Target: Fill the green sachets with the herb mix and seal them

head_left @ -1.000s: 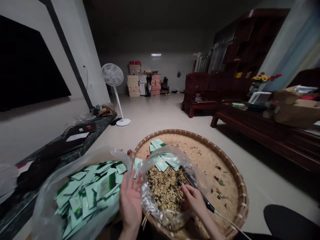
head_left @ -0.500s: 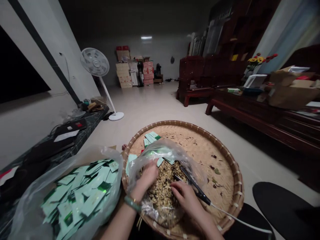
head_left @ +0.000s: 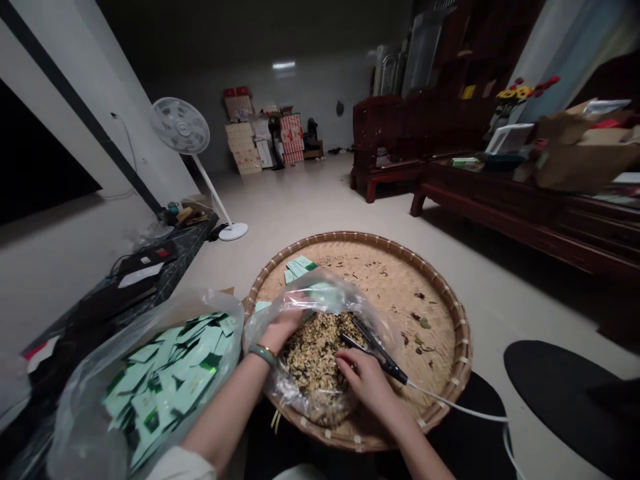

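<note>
A clear plastic bag of loose, dried yellow-and-dark flakes lies open on a round woven bamboo tray. My left hand, with a bracelet at the wrist, reaches into the bag's far left side beside pale green packets. Its fingers are blurred behind the plastic. Over the right part of the flakes, my right hand has curled fingers; what they hold, if anything, is hidden. Just beyond it sits a black corded hair straightener, its two arms spread. More green packets lie at the tray's far left.
To the left stands a large plastic bag full of green packets. A white cord crosses the tray's right rim. Black round seats are at right. A white fan and a dark wooden table stand farther off.
My left hand has moved farther up and left, away from the flakes toward the bag's far side. My right hand stays beside the straightener. The whole view has shifted slightly.
</note>
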### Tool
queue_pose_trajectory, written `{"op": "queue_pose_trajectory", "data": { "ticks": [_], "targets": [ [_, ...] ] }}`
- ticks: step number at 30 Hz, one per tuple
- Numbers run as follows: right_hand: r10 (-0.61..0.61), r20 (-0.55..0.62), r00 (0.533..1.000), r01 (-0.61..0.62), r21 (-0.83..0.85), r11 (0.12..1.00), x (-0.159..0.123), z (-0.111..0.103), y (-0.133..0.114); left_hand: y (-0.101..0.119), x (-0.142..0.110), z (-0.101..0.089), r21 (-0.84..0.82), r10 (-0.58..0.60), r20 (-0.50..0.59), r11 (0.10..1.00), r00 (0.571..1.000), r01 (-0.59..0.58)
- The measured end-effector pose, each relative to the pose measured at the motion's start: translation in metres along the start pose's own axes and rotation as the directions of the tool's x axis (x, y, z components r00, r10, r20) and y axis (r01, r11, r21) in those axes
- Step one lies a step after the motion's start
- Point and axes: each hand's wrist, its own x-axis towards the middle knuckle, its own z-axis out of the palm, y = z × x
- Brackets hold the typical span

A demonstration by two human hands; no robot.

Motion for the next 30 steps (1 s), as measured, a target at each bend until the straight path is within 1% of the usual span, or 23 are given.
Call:
{"op": "queue_pose_trajectory", "data": {
  "ticks": [3, 5, 7, 9, 11, 12, 14, 16, 19, 21, 23, 27, 30],
  "targets": [
    [-0.052, -0.148, 0.988, 0.054, 0.013, 0.998, 0.004, -0.001, -0.003, 0.007, -0.028, -0.007, 0.106, 0.059, 0.037, 0.992, 0.998, -0.062],
    [-0.142, -0.27, 0.952, 0.137, -0.039, 0.99, 0.008, -0.003, -0.01, 0.01, -0.053, -0.005, 0.137, 0.096, 0.043, 0.985, 0.994, -0.101],
    [-0.256, -0.336, 0.906, 0.222, -0.137, 0.965, 0.013, -0.007, -0.019, 0.012, -0.079, 0.0, 0.148, 0.112, 0.026, 0.982, 0.993, -0.114],
    [-0.348, -0.322, 0.881, 0.285, -0.228, 0.931, 0.015, -0.009, -0.028, 0.011, -0.101, 0.008, 0.141, 0.093, 0.012, 0.986, 0.996, -0.093],
    [-0.402, -0.28, 0.872, 0.327, -0.277, 0.903, 0.014, -0.008, -0.033, 0.009, -0.116, 0.014, 0.033, 0.018, -0.046, 0.999, 0.999, -0.017],
    [-0.42, -0.267, 0.868, 0.343, -0.29, 0.893, 0.013, -0.006, -0.034, 0.008, -0.122, 0.015, -0.022, -0.026, -0.057, 0.999, 0.998, 0.025],
    [-0.441, -0.261, 0.859, 0.362, -0.302, 0.882, 0.009, -0.001, -0.034, 0.004, -0.127, 0.017, -0.128, -0.119, -0.053, 0.985, 0.991, 0.112],
    [-0.455, -0.264, 0.851, 0.375, -0.302, 0.876, 0.005, 0.005, -0.032, 0.001, -0.129, 0.015, -0.195, -0.188, -0.034, 0.964, 0.982, 0.178],
    [-0.471, -0.269, 0.84, 0.392, -0.298, 0.87, 0.002, 0.01, -0.03, 0.0, -0.128, 0.011, -0.212, -0.211, -0.047, 0.957, 0.976, 0.197],
    [-0.471, -0.301, 0.829, 0.384, -0.303, 0.872, 0.003, 0.011, -0.031, 0.001, -0.128, 0.009, -0.179, -0.186, -0.052, 0.968, 0.981, 0.174],
    [-0.446, -0.331, 0.832, 0.354, -0.303, 0.885, 0.005, 0.008, -0.034, 0.002, -0.129, 0.008, -0.124, -0.15, -0.03, 0.982, 0.988, 0.145],
    [-0.381, -0.325, 0.866, 0.322, -0.22, 0.921, 0.008, -0.004, -0.041, 0.001, -0.132, 0.003, 0.003, -0.09, 0.056, 0.996, 0.994, 0.09],
    [-0.337, -0.306, 0.891, 0.304, -0.151, 0.941, 0.009, -0.01, -0.041, -0.004, -0.134, -0.004, 0.102, -0.085, 0.118, 0.992, 0.989, 0.073]
  ]
}}
